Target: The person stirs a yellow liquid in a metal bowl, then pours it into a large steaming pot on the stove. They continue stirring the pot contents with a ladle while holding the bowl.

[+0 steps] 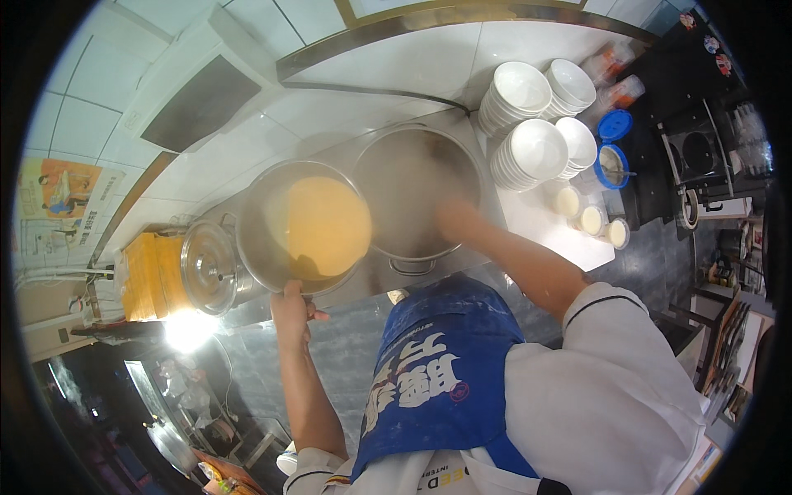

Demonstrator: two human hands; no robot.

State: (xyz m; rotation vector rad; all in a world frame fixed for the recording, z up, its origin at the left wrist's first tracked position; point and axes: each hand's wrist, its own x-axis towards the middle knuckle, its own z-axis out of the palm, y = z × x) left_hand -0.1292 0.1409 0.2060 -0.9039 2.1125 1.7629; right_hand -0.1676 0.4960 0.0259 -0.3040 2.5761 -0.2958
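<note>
A large round metal pot [263,238] with smooth yellow liquid inside stands tilted at the centre left. My left hand [296,307] grips it at its near rim, thumb over the edge. To its right is a second large metal pot [413,257], full of steam. My right hand [450,219] reaches into that pot; steam blurs it, and whether it holds anything is hidden.
Stacks of white bowls [538,148] stand on the counter at right, beside a blue-rimmed tub [612,167] and several small filled cups [591,221]. A glass-lidded pot [209,267] and a yellow box [151,275] are at left. A tiled wall [383,55] rises behind.
</note>
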